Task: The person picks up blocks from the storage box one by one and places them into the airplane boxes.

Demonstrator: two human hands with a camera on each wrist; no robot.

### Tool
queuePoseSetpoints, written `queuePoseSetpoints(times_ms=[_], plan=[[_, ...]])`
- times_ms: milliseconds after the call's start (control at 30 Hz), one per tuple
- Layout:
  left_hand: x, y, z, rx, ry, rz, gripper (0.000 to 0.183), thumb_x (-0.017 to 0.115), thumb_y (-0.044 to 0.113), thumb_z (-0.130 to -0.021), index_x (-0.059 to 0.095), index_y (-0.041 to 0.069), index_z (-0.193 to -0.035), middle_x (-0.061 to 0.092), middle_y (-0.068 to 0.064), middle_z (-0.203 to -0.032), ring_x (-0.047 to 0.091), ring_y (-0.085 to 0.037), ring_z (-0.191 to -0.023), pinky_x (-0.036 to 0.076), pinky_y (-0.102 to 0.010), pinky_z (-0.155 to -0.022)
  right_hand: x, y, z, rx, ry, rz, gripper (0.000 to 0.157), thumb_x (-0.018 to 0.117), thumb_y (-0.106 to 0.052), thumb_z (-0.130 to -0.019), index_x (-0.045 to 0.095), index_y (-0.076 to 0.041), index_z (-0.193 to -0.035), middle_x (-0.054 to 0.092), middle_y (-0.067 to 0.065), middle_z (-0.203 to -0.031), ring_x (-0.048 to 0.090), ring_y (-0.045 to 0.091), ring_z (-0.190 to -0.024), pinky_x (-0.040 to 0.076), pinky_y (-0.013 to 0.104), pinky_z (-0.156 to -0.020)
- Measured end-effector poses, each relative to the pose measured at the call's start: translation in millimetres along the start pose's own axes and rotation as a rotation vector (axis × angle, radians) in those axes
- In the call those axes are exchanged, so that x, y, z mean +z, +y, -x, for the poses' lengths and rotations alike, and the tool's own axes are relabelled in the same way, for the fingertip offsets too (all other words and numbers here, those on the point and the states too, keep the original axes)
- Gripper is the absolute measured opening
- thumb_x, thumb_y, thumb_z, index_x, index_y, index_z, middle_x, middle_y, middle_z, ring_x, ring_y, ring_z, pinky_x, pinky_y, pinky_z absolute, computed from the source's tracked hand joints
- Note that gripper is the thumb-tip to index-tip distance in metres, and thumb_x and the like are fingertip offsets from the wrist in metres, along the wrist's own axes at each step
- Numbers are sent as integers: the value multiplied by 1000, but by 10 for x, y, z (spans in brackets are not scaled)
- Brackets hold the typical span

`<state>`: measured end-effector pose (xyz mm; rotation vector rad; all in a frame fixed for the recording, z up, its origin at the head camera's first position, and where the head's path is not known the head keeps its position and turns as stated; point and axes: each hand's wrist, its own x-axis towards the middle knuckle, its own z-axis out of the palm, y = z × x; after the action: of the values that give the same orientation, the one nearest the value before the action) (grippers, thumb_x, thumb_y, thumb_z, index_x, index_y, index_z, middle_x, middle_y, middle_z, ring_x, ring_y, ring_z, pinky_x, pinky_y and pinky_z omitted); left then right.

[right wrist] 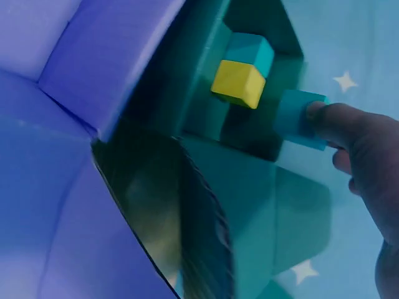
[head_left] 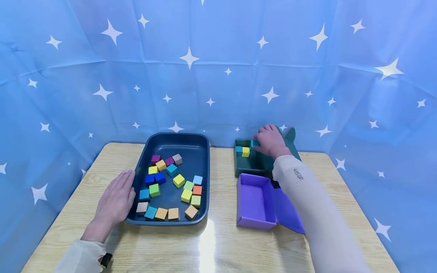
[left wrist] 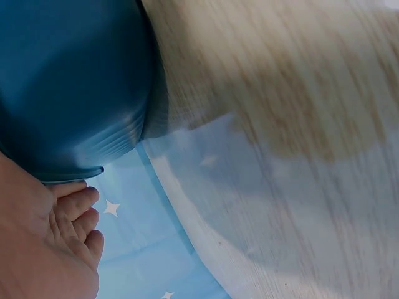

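Note:
My right hand (head_left: 271, 142) pinches a teal cube (right wrist: 298, 118) between thumb and fingers, over the far right part of the green box (head_left: 241, 165). Inside that box, a yellow cube (right wrist: 239, 83) sits beside another teal cube (right wrist: 249, 48). My left hand (head_left: 116, 195) rests against the left rim of the dark blue tray (head_left: 181, 138), its fingers fairly straight. In the left wrist view, the fingers (left wrist: 80, 212) lie at the tray's edge. Several cubes in many colours lie in the tray, among them a teal cube (head_left: 172, 170) and a yellow cube (head_left: 179, 181).
Nearer than the green box stands an open purple box (head_left: 254, 203), its lid (head_left: 288, 210) folded out to the right under my right forearm. Wooden tabletop (head_left: 218, 242) lies between tray and boxes. A blue star-patterned curtain (head_left: 218, 83) surrounds the table's back and sides.

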<state>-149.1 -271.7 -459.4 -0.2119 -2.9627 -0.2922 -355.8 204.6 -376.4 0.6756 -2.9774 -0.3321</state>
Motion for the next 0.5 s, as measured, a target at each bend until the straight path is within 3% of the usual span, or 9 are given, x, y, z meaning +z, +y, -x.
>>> queuePoseSetpoints(times_ms=[200, 500], plan=[[11, 6, 12, -7, 0, 2, 57, 40, 19, -102, 25, -5, -151, 31, -26, -155, 26, -42, -145, 18, -51, -123, 199, -12, -54, 25, -9, 9, 33, 72, -36, -87, 73, -10, -108, 65, 13, -113, 51, 34, -114, 32, 53, -114], [24, -6, -5, -13, 8, -6, 57, 40, 20, -102, 25, -4, -151, 31, -25, -155, 25, -42, -145, 18, -50, -123, 348, -9, -128, 27, -48, 55, 33, 71, -38, -87, 73, -8, -102, 66, 13, -114, 52, 34, -115, 33, 52, -114]])
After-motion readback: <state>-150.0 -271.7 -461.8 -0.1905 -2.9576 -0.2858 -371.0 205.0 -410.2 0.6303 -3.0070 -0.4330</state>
